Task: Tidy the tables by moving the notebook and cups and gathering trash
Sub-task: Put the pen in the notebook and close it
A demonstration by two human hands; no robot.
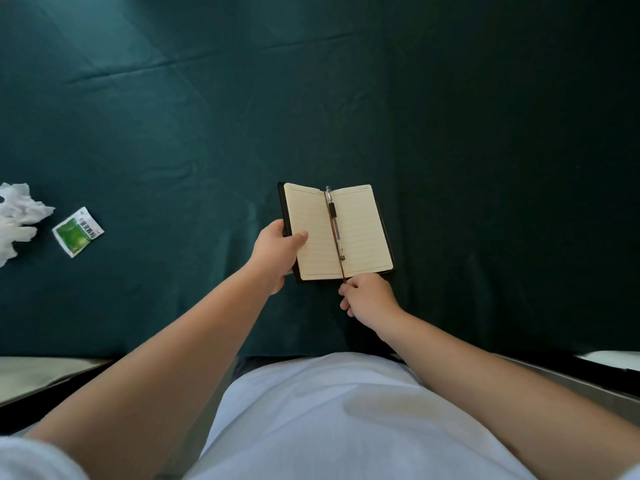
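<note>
A small notebook (360, 230) with a dark cover lies open on the dark green tablecloth (311, 98), its lined cream pages up. A clear pen (335, 223) with a black grip rests along the centre fold. My left hand (277, 251) grips the notebook's left edge, thumb on the left page. My right hand (370, 299) sits at the bottom of the fold, fingertips pinched on the thin dark ribbon bookmark that comes out below the pen. At the far left lie a crumpled white tissue (17, 216) and a green and white sachet (78, 232). No cups are in view.
The table's near edge runs just in front of my body. A pale surface (41, 375) shows below the edge at the left, and a grey metal rail (554, 379) at the right. The cloth has wrinkles and folds across the back.
</note>
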